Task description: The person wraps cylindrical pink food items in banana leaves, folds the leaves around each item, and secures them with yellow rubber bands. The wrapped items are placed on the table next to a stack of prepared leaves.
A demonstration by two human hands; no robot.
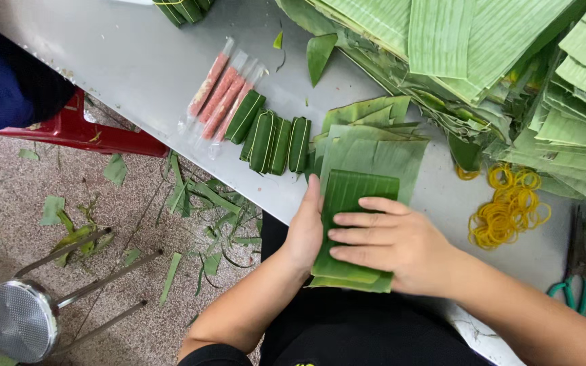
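The person works a folded banana leaf piece (353, 230) at the near edge of the counter (137, 61), just near of a flat stack of cut leaves (374, 146). To fold it well, the leaf should likely be pressed flat and the edges kept square, so the ribs do not split. The right hand (391, 244) lies on top, grip open, fingers spread flat. The left hand (304, 230) cups the leaf's left edge, grip half closed, thumb against the leaf. Wrapped green rolls (272, 139) lie to the far left.
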